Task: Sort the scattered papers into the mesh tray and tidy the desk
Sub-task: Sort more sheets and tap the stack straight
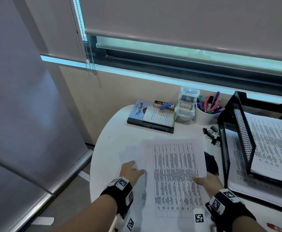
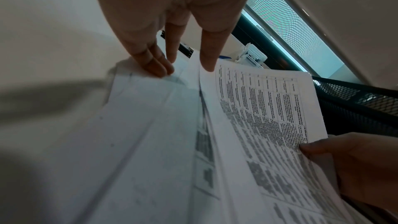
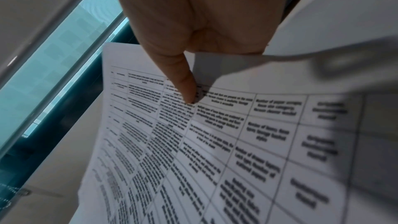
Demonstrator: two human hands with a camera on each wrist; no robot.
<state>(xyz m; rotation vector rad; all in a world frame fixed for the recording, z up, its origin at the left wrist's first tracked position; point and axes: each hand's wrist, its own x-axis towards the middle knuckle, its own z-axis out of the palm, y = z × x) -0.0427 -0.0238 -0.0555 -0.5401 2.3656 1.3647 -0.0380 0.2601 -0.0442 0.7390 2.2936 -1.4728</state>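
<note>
Because the printed sheet [image 1: 173,173] must go into the mesh tray [image 1: 237,136] at 3 o'clock, the right hand [image 1: 207,181] pinches its right edge, thumb on top. At 9 o'clock the left hand [image 1: 131,171], fingers straight, presses the other papers [image 1: 128,153] to the desk [image 1: 111,131], probably so they do not slide.

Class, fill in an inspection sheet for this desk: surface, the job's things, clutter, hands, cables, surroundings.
Surface: white rounded desk.
Job's things: printed sheet lifted over loose papers; black mesh tray already holds papers.
Clutter: books, stapler, pen cup, binder clips.
Hands: left hand presses flat on the loose papers; right hand pinches the printed sheet's edge.
Cables: nothing seen.
Surroundings: window blind with bead chain.
</note>
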